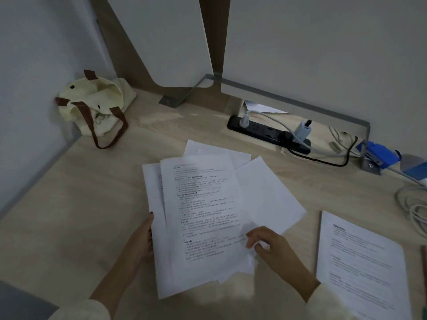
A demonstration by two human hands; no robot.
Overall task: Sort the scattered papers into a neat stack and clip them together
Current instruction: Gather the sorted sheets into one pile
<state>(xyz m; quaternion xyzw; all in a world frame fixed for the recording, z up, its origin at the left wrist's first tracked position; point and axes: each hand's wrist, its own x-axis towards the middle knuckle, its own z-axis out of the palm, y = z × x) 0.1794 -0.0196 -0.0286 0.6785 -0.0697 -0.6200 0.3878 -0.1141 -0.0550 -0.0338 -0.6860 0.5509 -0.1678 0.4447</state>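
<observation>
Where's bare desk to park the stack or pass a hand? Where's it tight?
Widest bare desk: on the left, bordered by the tote bag, the desk's left edge and the fanned papers. A narrower strip runs between the papers' far edge and the power strip. Crowded: the right side, where the printed document, coiled cables and blue object sit close.

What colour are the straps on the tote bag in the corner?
Brown straps on a cream tote bag; head view.
</observation>
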